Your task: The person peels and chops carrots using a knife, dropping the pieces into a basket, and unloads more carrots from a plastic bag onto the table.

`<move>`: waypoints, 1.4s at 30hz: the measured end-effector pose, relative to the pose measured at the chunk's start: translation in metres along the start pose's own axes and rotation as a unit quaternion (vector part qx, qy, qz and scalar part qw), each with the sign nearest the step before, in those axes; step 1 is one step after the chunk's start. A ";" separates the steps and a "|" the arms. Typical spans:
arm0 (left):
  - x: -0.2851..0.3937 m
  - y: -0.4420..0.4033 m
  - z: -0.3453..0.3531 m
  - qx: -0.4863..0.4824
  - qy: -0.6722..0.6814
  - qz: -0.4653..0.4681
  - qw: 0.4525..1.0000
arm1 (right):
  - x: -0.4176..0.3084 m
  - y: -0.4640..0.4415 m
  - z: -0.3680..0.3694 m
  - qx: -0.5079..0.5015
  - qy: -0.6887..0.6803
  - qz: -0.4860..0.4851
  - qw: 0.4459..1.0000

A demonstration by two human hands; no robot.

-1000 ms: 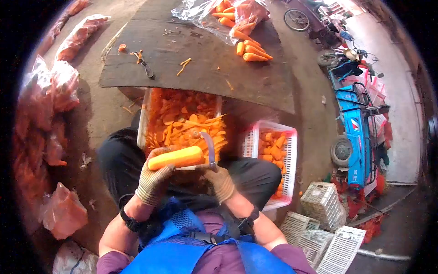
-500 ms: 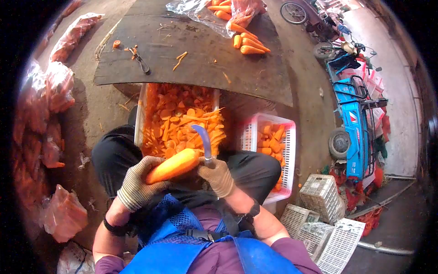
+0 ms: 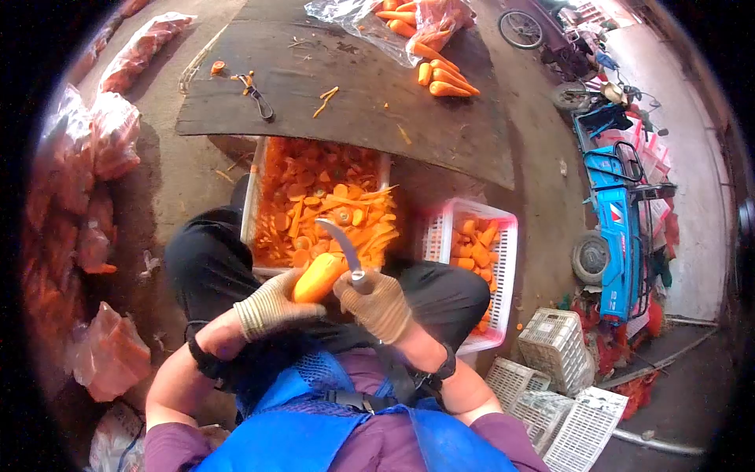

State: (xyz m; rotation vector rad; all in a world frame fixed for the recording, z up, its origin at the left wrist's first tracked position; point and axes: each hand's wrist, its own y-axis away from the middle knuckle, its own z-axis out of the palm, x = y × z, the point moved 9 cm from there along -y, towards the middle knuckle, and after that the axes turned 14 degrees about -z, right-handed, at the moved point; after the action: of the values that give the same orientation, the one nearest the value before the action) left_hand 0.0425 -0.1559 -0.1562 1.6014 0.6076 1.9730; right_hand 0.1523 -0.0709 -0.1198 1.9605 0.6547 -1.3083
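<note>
My gloved left hand [image 3: 277, 307] is closed around a thick carrot [image 3: 318, 278], whose far end tilts up toward the crate. In my gloved right hand [image 3: 376, 305] is a curved knife [image 3: 340, 241], its hooked blade rising just right of the carrot and curving left over the scraps. Directly beyond both hands stands a crate [image 3: 250, 206] heaped with carrot peelings [image 3: 303, 224] and cut ends. To the right of my knee, a pink-and-white basket [image 3: 509, 271] holds trimmed carrot pieces [image 3: 474, 244].
A dark board [image 3: 354, 94] spans the far side, carrying loose carrots [image 3: 448, 79], a peeler [image 3: 259, 101] and a plastic bag of carrots [image 3: 440, 23]. Filled bags [image 3: 110, 354] line the left. White crates [image 3: 554, 346] and a blue cargo tricycle [image 3: 621, 244] stand right.
The carrot has turned from lying nearly sideways to pointing more away from me. The knife blade has tilted left, and the whole view has shifted slightly.
</note>
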 end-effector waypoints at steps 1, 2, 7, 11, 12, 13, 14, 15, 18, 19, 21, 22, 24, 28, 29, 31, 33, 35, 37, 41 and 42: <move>-0.008 -0.010 -0.007 0.061 -0.011 -0.003 0.998 | -0.005 -0.001 -0.001 0.003 0.034 -0.029 0.999; -0.010 -0.010 -0.013 0.097 -0.029 0.000 0.995 | -0.009 -0.001 -0.001 0.005 0.068 -0.057 0.996; 0.019 0.011 -0.026 0.224 -0.124 0.024 0.966 | 0.003 -0.001 -0.016 0.040 0.183 -0.057 0.981; 0.014 0.006 -0.027 0.240 -0.130 0.048 0.961 | 0.010 -0.004 -0.013 0.049 0.239 -0.086 0.966; 0.010 0.004 -0.028 0.245 -0.147 0.041 0.957 | 0.013 -0.005 -0.010 0.047 0.252 -0.093 0.962; 0.007 0.002 -0.028 0.250 -0.164 0.034 0.954 | 0.019 -0.006 -0.007 0.044 0.261 -0.095 0.960; 0.006 0.002 -0.028 0.254 -0.182 0.027 0.950 | 0.025 -0.007 -0.004 0.042 0.269 -0.097 0.957; 0.005 0.002 -0.028 0.252 -0.164 0.026 0.953 | 0.029 -0.007 -0.003 0.040 0.278 -0.098 0.955; 0.006 0.005 -0.023 0.248 -0.136 0.014 0.959 | 0.041 -0.011 0.004 -0.015 0.304 -0.058 0.951; 0.008 0.005 -0.022 0.249 -0.143 0.004 0.958 | 0.040 -0.013 0.006 -0.007 0.288 -0.067 0.955; 0.009 0.005 -0.022 0.253 -0.145 0.003 0.957 | 0.041 -0.016 0.005 -0.006 0.302 -0.049 0.952; 0.007 0.005 -0.023 0.257 -0.139 0.013 0.956 | 0.040 -0.016 0.005 -0.005 0.308 -0.039 0.951; -0.001 0.002 -0.021 0.206 -0.056 -0.006 0.977 | 0.037 -0.018 0.007 -0.003 0.287 -0.057 0.956; -0.008 0.009 0.009 0.008 0.209 -0.060 0.976 | 0.040 -0.024 0.020 0.008 0.277 -0.117 0.954; -0.010 0.011 0.013 0.002 0.236 -0.061 0.970 | 0.038 -0.026 0.022 0.013 0.281 -0.131 0.951; -0.013 0.010 0.008 -0.017 0.226 -0.067 0.972 | 0.046 -0.027 0.027 -0.010 0.295 -0.119 0.948; 0.006 0.013 0.005 0.084 -0.007 -0.003 0.996 | 0.071 -0.026 0.030 -0.066 0.316 -0.064 0.944; 0.022 0.026 0.026 0.009 -0.162 0.052 0.985 | 0.135 -0.025 0.023 -0.067 0.308 0.013 0.949; 0.033 0.030 0.030 0.052 -0.089 0.093 0.990 | 0.153 -0.017 0.022 -0.071 0.290 0.079 0.951; 0.020 0.004 0.018 0.043 0.260 0.044 0.964 | 0.124 -0.026 0.011 -0.063 0.260 0.093 0.959; 0.014 -0.003 0.014 0.052 0.274 0.039 0.960 | 0.120 -0.027 0.008 -0.053 0.249 0.086 0.963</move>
State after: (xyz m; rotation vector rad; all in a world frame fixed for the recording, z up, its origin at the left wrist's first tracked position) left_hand 0.0542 -0.1445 -0.1445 1.1352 0.8764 2.4980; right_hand 0.1728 -0.0555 -0.2405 2.2156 0.7482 -0.6588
